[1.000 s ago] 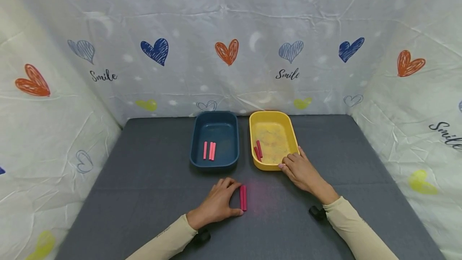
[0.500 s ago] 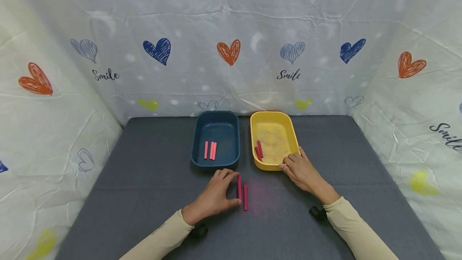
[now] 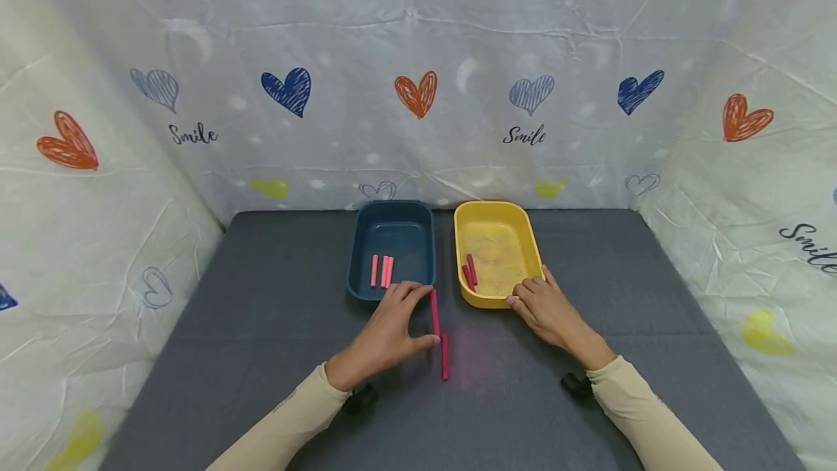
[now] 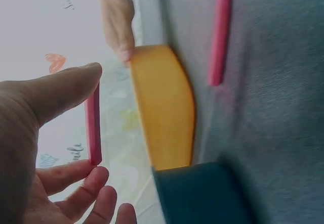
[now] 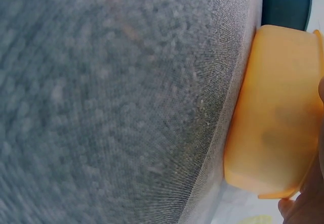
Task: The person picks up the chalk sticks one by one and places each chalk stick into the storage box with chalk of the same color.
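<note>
My left hand (image 3: 386,336) pinches a deep pink chalk stick (image 3: 435,315) by its two ends, between thumb and fingertip. In the left wrist view that chalk stick (image 4: 93,128) is held up off the cloth. A second deep pink chalk stick (image 3: 445,358) lies on the table just nearer than the held one. My right hand (image 3: 552,315) grips the near right corner of a yellow tray (image 3: 500,249), where two dark red chalk sticks (image 3: 471,270) lie at the left. Beside it stands a dark blue tray (image 3: 413,256) containing several light pink chalk sticks (image 3: 375,271).
Dark grey cloth (image 3: 281,275) covers the table, with a smudge of pink dust (image 3: 474,358) right of the loose chalk. A pale curtain (image 3: 346,129) printed with hearts hangs behind and at both sides. Each wrist carries a black device.
My left hand has taken one of the two paired chalk sticks and carried it away from me, up beside the blue tray's near right corner. The right hand stays at the yellow tray.
</note>
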`<state>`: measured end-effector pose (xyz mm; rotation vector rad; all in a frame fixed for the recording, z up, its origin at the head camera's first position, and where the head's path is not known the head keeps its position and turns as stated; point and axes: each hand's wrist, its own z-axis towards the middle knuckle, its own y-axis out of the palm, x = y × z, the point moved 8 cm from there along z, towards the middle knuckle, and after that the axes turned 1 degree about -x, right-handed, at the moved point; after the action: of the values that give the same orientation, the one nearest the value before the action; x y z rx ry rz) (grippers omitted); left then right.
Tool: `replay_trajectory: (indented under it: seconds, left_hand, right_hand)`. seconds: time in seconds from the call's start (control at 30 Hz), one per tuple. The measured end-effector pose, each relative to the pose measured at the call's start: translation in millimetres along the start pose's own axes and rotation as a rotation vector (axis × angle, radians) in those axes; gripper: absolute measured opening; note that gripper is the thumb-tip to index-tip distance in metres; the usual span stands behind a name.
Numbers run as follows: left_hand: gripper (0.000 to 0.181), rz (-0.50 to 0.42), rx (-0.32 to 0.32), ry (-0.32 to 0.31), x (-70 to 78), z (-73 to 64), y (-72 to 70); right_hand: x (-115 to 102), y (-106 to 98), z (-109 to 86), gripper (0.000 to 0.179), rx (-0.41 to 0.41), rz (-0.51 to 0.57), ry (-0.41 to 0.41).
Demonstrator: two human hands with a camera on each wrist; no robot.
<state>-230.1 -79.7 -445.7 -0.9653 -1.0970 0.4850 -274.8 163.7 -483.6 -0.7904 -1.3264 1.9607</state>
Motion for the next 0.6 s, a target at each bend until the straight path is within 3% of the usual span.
replay_trajectory:
  seconds: [0.6]
  left_hand:
    - [0.08,-0.078,0.054,-0.041,8.0,32.5,-13.9]
  right_hand:
    - [1,1,0.0,0.02,-0.012,0.009,0.006]
